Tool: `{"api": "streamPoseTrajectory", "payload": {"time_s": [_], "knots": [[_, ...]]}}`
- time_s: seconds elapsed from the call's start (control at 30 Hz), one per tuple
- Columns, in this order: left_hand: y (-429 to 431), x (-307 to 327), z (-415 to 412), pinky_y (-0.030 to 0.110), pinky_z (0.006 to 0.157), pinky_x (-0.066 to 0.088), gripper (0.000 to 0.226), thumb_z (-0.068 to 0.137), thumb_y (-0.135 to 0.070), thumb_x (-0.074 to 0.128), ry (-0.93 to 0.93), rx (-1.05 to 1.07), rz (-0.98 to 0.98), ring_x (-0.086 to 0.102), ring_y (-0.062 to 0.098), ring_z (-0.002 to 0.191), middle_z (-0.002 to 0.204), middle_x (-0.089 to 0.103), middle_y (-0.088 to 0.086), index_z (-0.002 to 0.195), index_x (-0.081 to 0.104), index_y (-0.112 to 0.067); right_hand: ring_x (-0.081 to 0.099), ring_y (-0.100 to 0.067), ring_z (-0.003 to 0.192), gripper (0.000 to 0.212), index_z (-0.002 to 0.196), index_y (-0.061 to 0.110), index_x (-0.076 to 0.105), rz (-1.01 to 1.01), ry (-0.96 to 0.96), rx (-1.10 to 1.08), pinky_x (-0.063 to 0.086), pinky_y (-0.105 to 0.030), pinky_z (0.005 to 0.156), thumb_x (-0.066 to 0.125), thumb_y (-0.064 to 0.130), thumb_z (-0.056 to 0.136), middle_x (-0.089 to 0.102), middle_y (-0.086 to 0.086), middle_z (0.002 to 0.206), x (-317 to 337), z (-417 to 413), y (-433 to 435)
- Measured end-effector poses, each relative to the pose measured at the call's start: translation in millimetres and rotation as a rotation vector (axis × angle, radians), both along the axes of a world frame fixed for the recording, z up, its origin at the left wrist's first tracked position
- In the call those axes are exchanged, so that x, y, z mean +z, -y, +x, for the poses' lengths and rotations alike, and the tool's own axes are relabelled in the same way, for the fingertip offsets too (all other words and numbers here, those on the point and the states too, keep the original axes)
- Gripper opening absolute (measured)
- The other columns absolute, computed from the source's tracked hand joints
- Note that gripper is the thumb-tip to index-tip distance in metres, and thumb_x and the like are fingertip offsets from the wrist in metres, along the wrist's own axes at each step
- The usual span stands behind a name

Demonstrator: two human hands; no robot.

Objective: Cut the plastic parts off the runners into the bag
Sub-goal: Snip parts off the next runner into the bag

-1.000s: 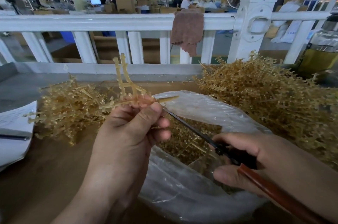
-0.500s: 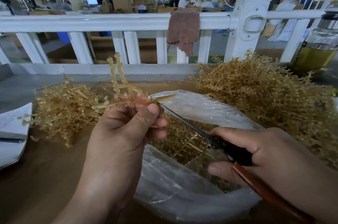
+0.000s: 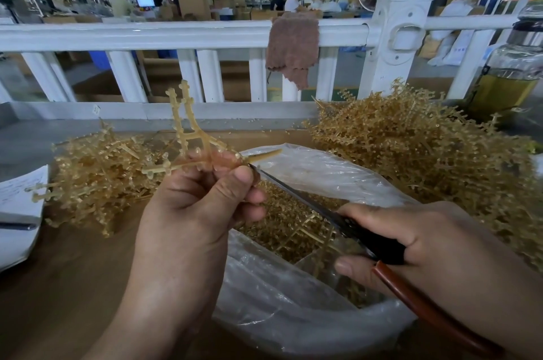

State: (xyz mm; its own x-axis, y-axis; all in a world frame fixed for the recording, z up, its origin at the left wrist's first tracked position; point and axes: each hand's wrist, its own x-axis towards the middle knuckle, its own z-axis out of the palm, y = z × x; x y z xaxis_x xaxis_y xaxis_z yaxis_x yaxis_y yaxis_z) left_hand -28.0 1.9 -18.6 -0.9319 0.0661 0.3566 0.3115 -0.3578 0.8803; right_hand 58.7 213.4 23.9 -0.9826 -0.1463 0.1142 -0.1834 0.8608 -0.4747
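In the head view, the left hand [image 3: 199, 207] is raised above the near-left edge of the bag [image 3: 293, 315] and pinches one amber runner [image 3: 191, 136] between the thumb and the curled fingers. Two branches of the runner stand upward, and one short stem points to the right, over the open mouth of the bag.

The right hand [image 3: 411, 236] is lower and to the right, also over the bag, with its fingers wrapped around the handles of a cutter [image 3: 293, 192]. The long thin blade goes diagonally up and to the left from this hand. Its tip meets the runner just beside the left fingertips, at the root of the stem that points right. Whether the blades are a little apart or closed, I cannot tell.

Inside the bag lie many cut parts [image 3: 282, 221]. A big pile [image 3: 411, 148] of runners is behind the bag at the right and a smaller pile [image 3: 97, 171] at the left, on the brown table [image 3: 58, 286].

In my judgement the cut belongs to this stem. The blade crosses its long axis, and the piece hangs above the bag, so it should fall inside. The left fingers are very near the tip, and this is the risk.
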Motion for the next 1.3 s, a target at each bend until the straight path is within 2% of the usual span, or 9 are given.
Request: {"api": "streamPoseTrajectory", "payload": {"time_s": [0.23, 0.37, 0.47, 0.6, 0.7, 0.77, 0.9, 1.03, 1.3], "knots": [[-1, 1, 0, 0.022, 0.057, 0.054, 0.01, 0.081, -0.018, 0.069, 0.024, -0.013, 0.006, 0.068, 0.016, 0.066, 0.075, 0.071, 0.006, 0.075, 0.074, -0.024, 0.059, 0.011, 0.071, 0.068, 0.126, 0.059, 0.04, 0.015, -0.014, 0.005, 0.044, -0.01, 0.057, 0.04, 0.084, 0.063, 0.062, 0.028, 0.085, -2, 0, 1], [0, 2, 1, 0.023, 0.057, 0.055, 0.011, 0.082, -0.022, 0.068, 0.029, -0.02, -0.015, 0.069, 0.016, 0.068, 0.077, 0.071, 0.005, 0.072, 0.073, -0.025, 0.06, 0.01, 0.067, 0.065, 0.122, 0.053, 0.055, -0.022, -0.005, 0.018, 0.042, -0.009, 0.054, 0.045, 0.081, 0.064, 0.063, 0.028, 0.079, -3, -1, 1], [1, 3, 2, 0.026, 0.057, 0.054, 0.015, 0.085, -0.026, 0.065, 0.048, -0.013, -0.009, 0.069, 0.019, 0.07, 0.079, 0.071, 0.007, 0.072, 0.073, -0.026, 0.058, 0.017, 0.066, 0.059, 0.118, 0.051, 0.063, -0.095, 0.01, 0.042, 0.038, -0.002, 0.053, 0.053, 0.075, 0.064, 0.061, 0.036, 0.077, -2, -2, 1], [2, 1, 0, 0.028, 0.059, 0.055, 0.018, 0.086, -0.027, 0.063, 0.05, 0.014, -0.007, 0.069, 0.021, 0.074, 0.081, 0.07, 0.003, 0.071, 0.072, -0.03, 0.061, 0.01, 0.06, 0.046, 0.113, 0.057, 0.06, -0.099, 0.05, 0.088, 0.038, -0.004, 0.048, 0.055, 0.078, 0.072, 0.063, 0.03, 0.073, 1, -2, -3], [4, 0, 0, 0.027, 0.06, 0.055, 0.016, 0.083, -0.027, 0.07, 0.033, 0.015, -0.01, 0.07, 0.02, 0.075, 0.08, 0.07, 0.001, 0.068, 0.07, -0.031, 0.062, 0.004, 0.059, 0.048, 0.113, 0.058, 0.057, -0.107, 0.021, 0.08, 0.039, -0.007, 0.047, 0.053, 0.081, 0.071, 0.064, 0.023, 0.073, 1, -1, -5], [3, 0, 1, 0.026, 0.061, 0.055, 0.011, 0.078, -0.031, 0.077, 0.013, 0.002, -0.017, 0.07, 0.02, 0.073, 0.08, 0.07, 0.003, 0.07, 0.069, -0.03, 0.062, 0.005, 0.062, 0.049, 0.113, 0.057, 0.056, -0.111, 0.003, 0.069, 0.039, -0.006, 0.049, 0.052, 0.082, 0.071, 0.064, 0.021, 0.075, -2, -1, -3], [2, -1, 2, 0.025, 0.059, 0.055, 0.014, 0.072, -0.036, 0.077, -0.002, 0.008, -0.007, 0.071, 0.019, 0.071, 0.078, 0.07, 0.005, 0.077, 0.068, -0.026, 0.061, 0.008, 0.065, 0.051, 0.113, 0.063, 0.05, -0.115, -0.002, 0.039, 0.043, -0.008, 0.054, 0.05, 0.085, 0.067, 0.065, 0.023, 0.079, -7, -2, 2], [1, -1, 1, 0.024, 0.058, 0.054, 0.011, 0.077, -0.027, 0.079, -0.006, 0.017, -0.024, 0.071, 0.019, 0.072, 0.079, 0.07, 0.001, 0.074, 0.069, -0.029, 0.061, 0.005, 0.066, 0.051, 0.111, 0.06, 0.049, -0.081, -0.015, -0.002, 0.047, -0.015, 0.06, 0.047, 0.084, 0.065, 0.064, 0.021, 0.081, -9, -1, 4], [0, -2, 1, 0.025, 0.058, 0.054, 0.005, 0.079, -0.029, 0.072, -0.012, 0.039, -0.035, 0.071, 0.017, 0.073, 0.078, 0.07, -0.002, 0.074, 0.071, -0.028, 0.061, 0.004, 0.075, 0.047, 0.104, 0.063, 0.046, -0.047, -0.026, -0.067, 0.048, -0.021, 0.072, 0.043, 0.084, 0.062, 0.063, 0.023, 0.091, -8, -1, 6]]}}
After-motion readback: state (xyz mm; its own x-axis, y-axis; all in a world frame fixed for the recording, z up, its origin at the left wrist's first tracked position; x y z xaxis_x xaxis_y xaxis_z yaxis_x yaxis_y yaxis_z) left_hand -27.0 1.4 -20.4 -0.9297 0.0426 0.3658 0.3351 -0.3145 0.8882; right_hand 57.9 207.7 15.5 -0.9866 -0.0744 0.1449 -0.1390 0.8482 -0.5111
